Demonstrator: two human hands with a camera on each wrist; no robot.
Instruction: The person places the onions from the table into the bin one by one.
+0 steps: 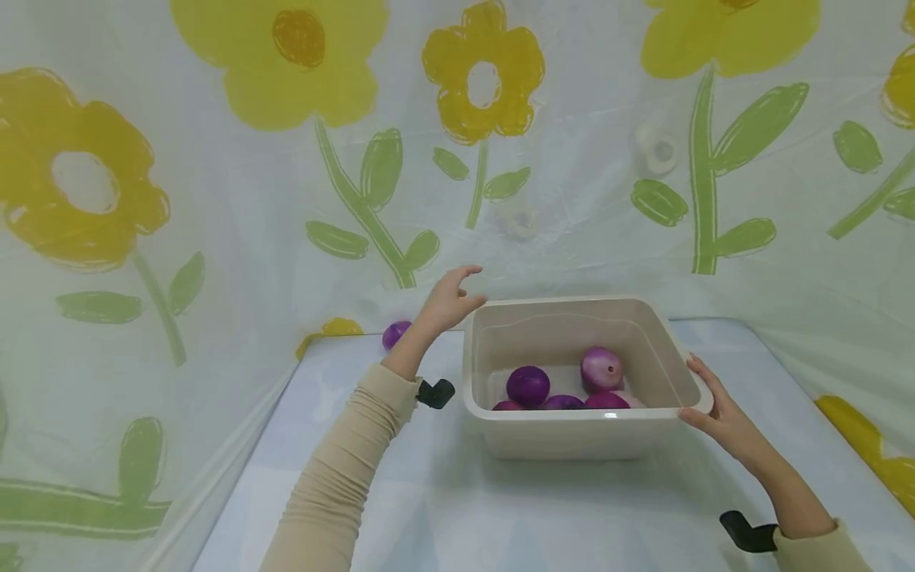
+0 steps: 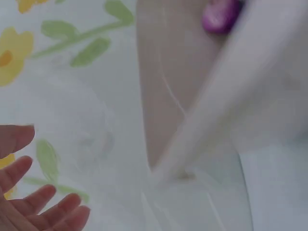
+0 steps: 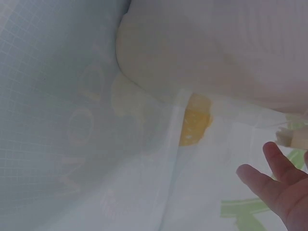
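A beige plastic bin (image 1: pixel 572 437) stands on the table, with several round purple things like red onions (image 1: pixel 602 369) inside it. Just off its back left corner is my left hand (image 1: pixel 446 302), thumb and fingers spread apart with nothing between them. In the left wrist view those fingers (image 2: pixel 53 207) are apart from the blurred bin. My right hand (image 1: pixel 729 421) touches the bin's right front corner, thumb at the front rim and fingers along the right rim. The right wrist view shows spread, fairly straight fingers (image 3: pixel 264 185) beside it.
Another purple onion-like round (image 1: pixel 395 334) lies at the table's back left, partly behind my left forearm. A white curtain with yellow flowers (image 1: pixel 557 254) hangs behind and around the pale table (image 1: pixel 457 516). Each wrist wears a black mount (image 1: pixel 436 393).
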